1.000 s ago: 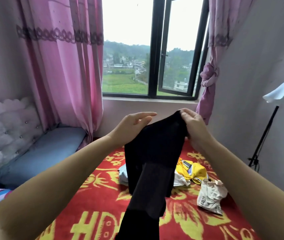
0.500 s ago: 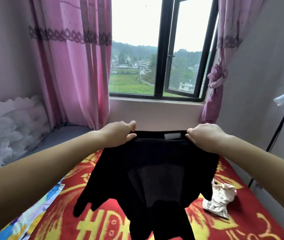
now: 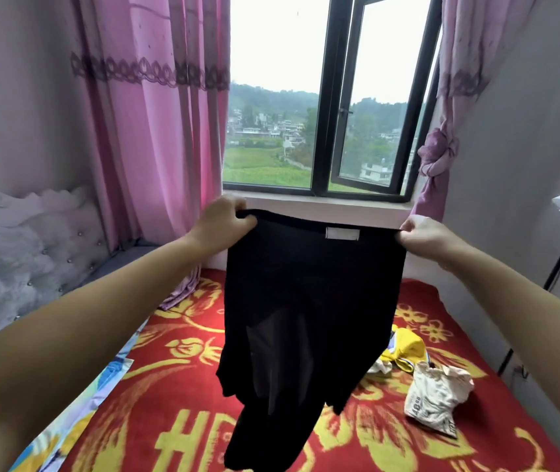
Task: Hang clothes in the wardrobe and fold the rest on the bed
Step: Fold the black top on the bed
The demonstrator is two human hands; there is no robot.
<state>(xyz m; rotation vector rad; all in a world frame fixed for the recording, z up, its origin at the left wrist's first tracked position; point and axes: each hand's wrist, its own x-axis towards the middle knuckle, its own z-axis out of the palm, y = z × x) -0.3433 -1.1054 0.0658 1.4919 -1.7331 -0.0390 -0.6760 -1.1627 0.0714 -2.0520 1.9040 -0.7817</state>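
Note:
A black garment [image 3: 309, 301] with a white label at its waistband hangs spread out in front of me, above the bed. My left hand [image 3: 220, 221] grips the left end of the waistband. My right hand [image 3: 423, 235] pinches the right end. The lower part of the garment dangles down to the red and yellow blanket [image 3: 183, 386]. On the blanket to the right lie a yellow garment [image 3: 406, 349] and a crumpled white garment [image 3: 433, 396] with print.
A grey tufted headboard [image 3: 16, 260] stands at the left. Pink curtains [image 3: 155, 131] flank an open window [image 3: 333, 97] straight ahead. A black lamp stand [image 3: 559, 264] with a white shade is by the right wall. A printed sheet [image 3: 77, 413] shows at the blanket's left edge.
My hands have moved apart and up, stretching the waistband wide. One second ago only my right hand held the bunched garment; now both hold it spread out.

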